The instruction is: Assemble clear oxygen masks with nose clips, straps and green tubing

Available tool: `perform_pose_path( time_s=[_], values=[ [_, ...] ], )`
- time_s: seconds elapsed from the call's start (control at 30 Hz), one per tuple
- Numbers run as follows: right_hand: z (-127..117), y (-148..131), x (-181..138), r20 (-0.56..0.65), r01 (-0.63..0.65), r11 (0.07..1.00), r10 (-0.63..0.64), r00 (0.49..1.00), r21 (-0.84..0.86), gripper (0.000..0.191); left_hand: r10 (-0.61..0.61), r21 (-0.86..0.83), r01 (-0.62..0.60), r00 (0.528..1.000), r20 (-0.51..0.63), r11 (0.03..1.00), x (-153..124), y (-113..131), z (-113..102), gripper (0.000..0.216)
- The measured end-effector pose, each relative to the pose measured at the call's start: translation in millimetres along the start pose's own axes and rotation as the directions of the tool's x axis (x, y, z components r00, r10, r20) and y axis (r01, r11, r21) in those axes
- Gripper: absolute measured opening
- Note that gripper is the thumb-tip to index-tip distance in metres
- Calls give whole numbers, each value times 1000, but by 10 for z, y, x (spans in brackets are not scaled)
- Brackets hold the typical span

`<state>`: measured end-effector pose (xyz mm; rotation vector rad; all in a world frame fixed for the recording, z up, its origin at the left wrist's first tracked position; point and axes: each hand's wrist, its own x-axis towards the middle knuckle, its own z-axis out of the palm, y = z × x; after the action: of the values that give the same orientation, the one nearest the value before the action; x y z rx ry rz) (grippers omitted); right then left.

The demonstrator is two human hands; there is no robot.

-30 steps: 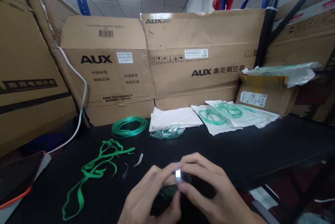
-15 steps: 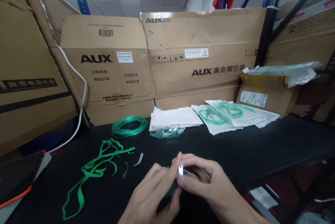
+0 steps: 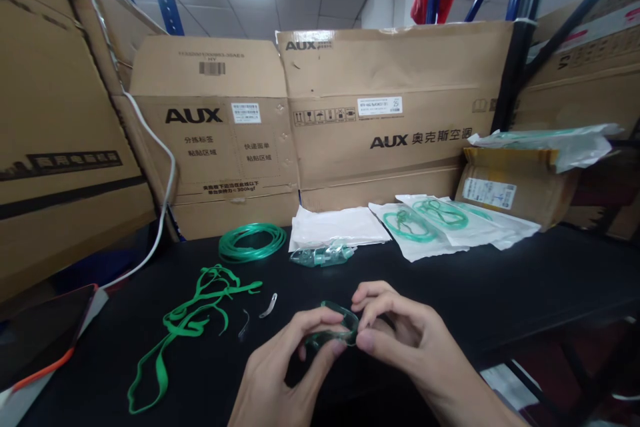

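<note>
Between my two hands is a clear green plastic oxygen mask (image 3: 345, 318), partly covered by my fingers. My left hand (image 3: 295, 354) pinches its body between thumb and fingers. My right hand (image 3: 395, 324) is closed with thumb and fingertips at the mask's right edge. No metal strip shows in my fingers now. Left of my hands, a small bent metal strip (image 3: 269, 306) lies on the black table, next to a thin clear curved piece (image 3: 244, 324). Further left is a tangled green elastic strap (image 3: 193, 327).
A coil of green tubing (image 3: 253, 242) lies at the back. Beside it are a white packet (image 3: 333, 227) and a bagged clear green part (image 3: 324, 254). Packs of tubing (image 3: 425, 220) and a cardboard box (image 3: 515, 187) stand back right. A phone-like device (image 3: 55, 334) lies front left.
The shiny metal strip between my fingers is no longer visible. The mask has come into view, and my right hand has shifted slightly right. The camera view has moved slightly.
</note>
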<state>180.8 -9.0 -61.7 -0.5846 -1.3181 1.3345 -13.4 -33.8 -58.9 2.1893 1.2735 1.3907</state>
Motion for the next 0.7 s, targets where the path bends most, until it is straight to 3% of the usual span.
perform_pose_path(
  time_s=[0.13, 0.33, 0.57, 0.7],
  values=[
    [-28, 1, 5, 5, 25, 998, -25, 1000, -54, 18, 49, -67, -45, 997, 55, 997, 31, 60, -30, 17],
    [-65, -77, 31, 103, -112, 992, 116, 988, -52, 22, 21, -140, -3, 991, 129, 990, 36, 52, -69, 16],
    [-60, -3, 38, 149, -75, 997, 75, 986, -5, 24, 3, -118, 20, 981, 194, 993, 45, 99, -125, 3],
    [-47, -8, 39, 142, -79, 997, 79, 987, -8, 26, 8, -99, 9, 986, 168, 995, 53, 95, -112, 4]
  ],
)
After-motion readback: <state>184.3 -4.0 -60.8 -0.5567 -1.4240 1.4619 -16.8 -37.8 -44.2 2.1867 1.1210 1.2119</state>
